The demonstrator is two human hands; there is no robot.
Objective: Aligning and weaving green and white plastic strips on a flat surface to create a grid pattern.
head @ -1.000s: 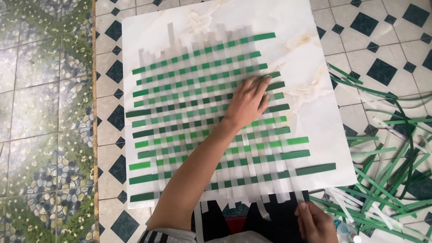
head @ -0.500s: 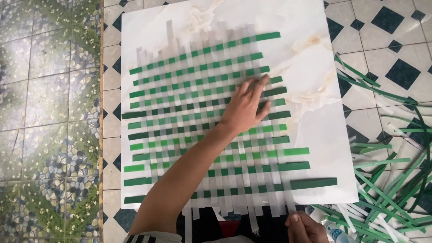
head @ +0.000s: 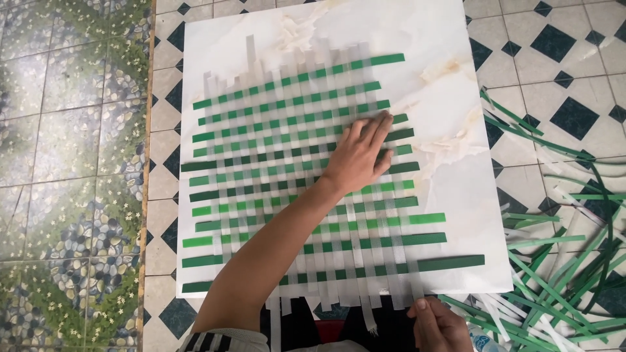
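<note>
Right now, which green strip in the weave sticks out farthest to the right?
The second-lowest green strip, near the board's bottom edge; its right end passes every other strip's.

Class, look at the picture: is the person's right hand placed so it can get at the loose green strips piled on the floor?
Probably yes: the right hand sits at the board's lower edge, beside the loose green strips, with nothing between them.

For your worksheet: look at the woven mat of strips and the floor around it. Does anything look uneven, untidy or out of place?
Yes. The woven mat has ragged edges: its green strips stick out to different lengths on the right, and the white strips end unevenly at the top. Loose strips lie tangled on the floor beside the white board.
</note>
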